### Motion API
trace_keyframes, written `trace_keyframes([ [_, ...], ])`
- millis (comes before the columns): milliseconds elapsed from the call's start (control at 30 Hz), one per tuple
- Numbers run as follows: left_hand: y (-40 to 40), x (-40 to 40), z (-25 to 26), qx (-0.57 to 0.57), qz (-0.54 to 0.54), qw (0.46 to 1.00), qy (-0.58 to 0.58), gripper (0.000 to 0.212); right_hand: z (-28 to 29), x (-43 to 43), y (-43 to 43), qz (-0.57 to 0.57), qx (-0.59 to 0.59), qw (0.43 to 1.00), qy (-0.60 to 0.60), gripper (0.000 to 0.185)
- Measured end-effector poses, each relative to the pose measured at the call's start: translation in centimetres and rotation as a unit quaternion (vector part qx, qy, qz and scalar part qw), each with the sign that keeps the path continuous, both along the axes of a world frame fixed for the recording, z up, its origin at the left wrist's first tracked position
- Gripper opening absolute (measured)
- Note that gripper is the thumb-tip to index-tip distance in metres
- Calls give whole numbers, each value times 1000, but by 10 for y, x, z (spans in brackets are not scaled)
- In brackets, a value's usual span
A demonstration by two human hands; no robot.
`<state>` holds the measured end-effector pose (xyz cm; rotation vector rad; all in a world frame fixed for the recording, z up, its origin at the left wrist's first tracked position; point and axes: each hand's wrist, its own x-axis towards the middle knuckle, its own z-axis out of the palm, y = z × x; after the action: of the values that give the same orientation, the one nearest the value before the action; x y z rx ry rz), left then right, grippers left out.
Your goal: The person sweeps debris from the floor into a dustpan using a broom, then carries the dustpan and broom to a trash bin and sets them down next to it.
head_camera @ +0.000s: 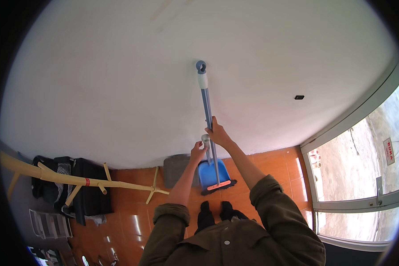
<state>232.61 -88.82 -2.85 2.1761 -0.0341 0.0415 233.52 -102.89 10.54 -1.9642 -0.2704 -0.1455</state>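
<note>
My right hand is wrapped around the blue-grey pole of a long-handled broom. The broom's looped top end is close to the white wall, and its orange head with dark bristles is down at the front lip of a blue dustpan. Just left of the pole, my left hand has its fingers at the grey upper end of the dustpan's handle; part of that grip is hidden. The dustpan is upright in front of my dark shoes, its handle beside the broom pole.
A pale wooden branching stand reaches in from the left. Behind it are black cases or furniture. A grey mat is against the wall on orange floor tiles. To the right is a glass door with a hanging sign.
</note>
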Motion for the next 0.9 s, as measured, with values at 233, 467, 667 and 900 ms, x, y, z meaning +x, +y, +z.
trace_keyframes([
  [233,-18,-11,48,-150,-21,988,-29,37,-16,3,-11,-19,-61,996,56,42],
  [467,-10,-20,67,-183,-47,974,-124,38,-28,-11,-14,-39,18,988,146,54],
  [667,-8,-33,87,-169,-35,972,-161,37,-46,-16,-38,-9,-49,996,73,46],
  [900,8,-102,123,-134,5,985,-112,37,-17,-58,-41,56,46,996,43,35],
])
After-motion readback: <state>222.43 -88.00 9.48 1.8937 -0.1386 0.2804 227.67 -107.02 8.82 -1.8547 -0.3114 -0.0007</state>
